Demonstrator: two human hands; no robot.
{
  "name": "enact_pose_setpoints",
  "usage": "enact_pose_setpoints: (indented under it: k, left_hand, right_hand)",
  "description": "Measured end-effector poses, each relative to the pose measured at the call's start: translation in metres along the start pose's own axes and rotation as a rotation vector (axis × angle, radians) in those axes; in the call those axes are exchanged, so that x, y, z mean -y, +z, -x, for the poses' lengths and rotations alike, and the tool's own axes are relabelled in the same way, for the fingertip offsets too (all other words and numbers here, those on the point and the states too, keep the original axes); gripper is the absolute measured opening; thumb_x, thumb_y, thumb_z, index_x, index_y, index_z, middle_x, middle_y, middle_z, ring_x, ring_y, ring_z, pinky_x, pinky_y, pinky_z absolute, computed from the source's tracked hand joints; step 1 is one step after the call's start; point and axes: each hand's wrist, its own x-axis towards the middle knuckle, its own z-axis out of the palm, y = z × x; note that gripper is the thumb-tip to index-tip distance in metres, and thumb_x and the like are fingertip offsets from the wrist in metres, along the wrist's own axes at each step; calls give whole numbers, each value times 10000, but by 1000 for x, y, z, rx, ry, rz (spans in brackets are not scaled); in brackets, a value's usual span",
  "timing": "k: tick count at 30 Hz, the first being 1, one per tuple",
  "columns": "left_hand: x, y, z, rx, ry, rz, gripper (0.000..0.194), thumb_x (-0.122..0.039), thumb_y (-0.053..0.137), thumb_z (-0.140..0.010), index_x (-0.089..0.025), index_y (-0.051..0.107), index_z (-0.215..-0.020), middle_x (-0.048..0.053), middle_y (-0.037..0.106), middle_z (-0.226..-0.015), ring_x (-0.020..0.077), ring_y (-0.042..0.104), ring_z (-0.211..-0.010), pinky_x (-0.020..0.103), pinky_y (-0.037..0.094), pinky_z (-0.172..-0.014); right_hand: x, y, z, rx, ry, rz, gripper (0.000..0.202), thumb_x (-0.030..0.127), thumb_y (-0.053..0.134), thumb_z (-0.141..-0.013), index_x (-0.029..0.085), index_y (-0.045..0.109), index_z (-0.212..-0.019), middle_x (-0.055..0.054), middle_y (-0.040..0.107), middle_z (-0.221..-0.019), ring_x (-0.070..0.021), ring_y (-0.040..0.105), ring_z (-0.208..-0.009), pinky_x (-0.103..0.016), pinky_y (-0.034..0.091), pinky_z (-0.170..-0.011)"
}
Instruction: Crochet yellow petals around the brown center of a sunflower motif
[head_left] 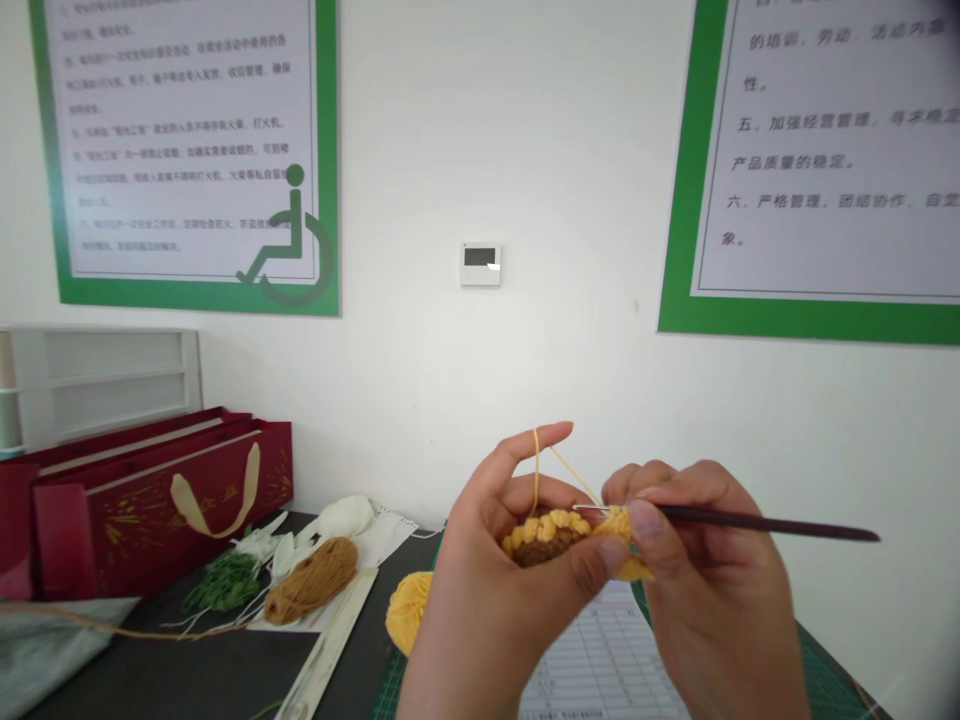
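Note:
My left hand (pixel 517 560) pinches a small crocheted piece (pixel 551 535), brown in the middle with a yellow edge, between thumb and fingers. Its index finger is raised, with yellow yarn (pixel 537 465) looped over it and running down to the work. In my right hand (pixel 697 560) is a crochet hook (pixel 765 522) with a dark handle, held like a pen. The hook's thin metal tip lies at the yellow edge, close to where the yarn meets it. My right thumb is against the crocheted piece. A yellow yarn ball (pixel 407 612) sits partly hidden behind my left wrist.
Dark red gift bags (pixel 165 510) stand at the left by the wall. Near them lie a brown yarn skein (pixel 313 580), green yarn (pixel 223 583), white yarn (pixel 345 516) and a ruler (pixel 330 650). Under my hands are a printed sheet (pixel 600 660) and a green cutting mat (pixel 832 670).

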Motion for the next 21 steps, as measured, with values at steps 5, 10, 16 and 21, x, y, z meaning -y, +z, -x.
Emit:
enact_pose_setpoints:
  k: [5, 10, 16, 21]
  left_hand:
    - [7, 8, 1, -111, 50, 48, 715, -82, 979, -554, -242, 745, -1210, -26, 744, -697, 97, 586, -598, 192, 480, -597]
    - [12, 9, 2, -175, 180, -51, 566, -149, 930, -668, -202, 741, -1199, 1, 756, -728, 113, 595, -593, 213, 458, -579]
    - [3, 1, -2, 99, -130, 153, 733, -155, 1004, -540, -120, 734, -1220, 5, 717, -718, 101, 593, -609, 217, 457, -604]
    - [-1, -6, -3, 201, -120, 150, 752, -141, 987, -588, -157, 708, -1287, 9, 719, -727, 98, 584, -608, 211, 425, -587]
  right_hand:
    - [-6, 7, -3, -35, -123, 12, 156, 114, 646, -946, 269, 638, -947, 6, 588, -786, -167, 630, -823, -276, 570, -626]
    - [-2, -17, -4, 71, -531, 581, 354, -8, 697, -830, 263, 720, -1056, -27, 693, -870, -197, 665, -835, -346, 576, -654]
    - [0, -17, -5, 33, -654, 417, 252, 85, 700, -877, 262, 755, -1048, -27, 701, -831, -191, 632, -713, -390, 547, -595]
    - [3, 4, -8, 32, -336, 24, 25, 247, 700, -943, 257, 717, -958, -19, 665, -754, -183, 615, -680, -349, 530, -567]
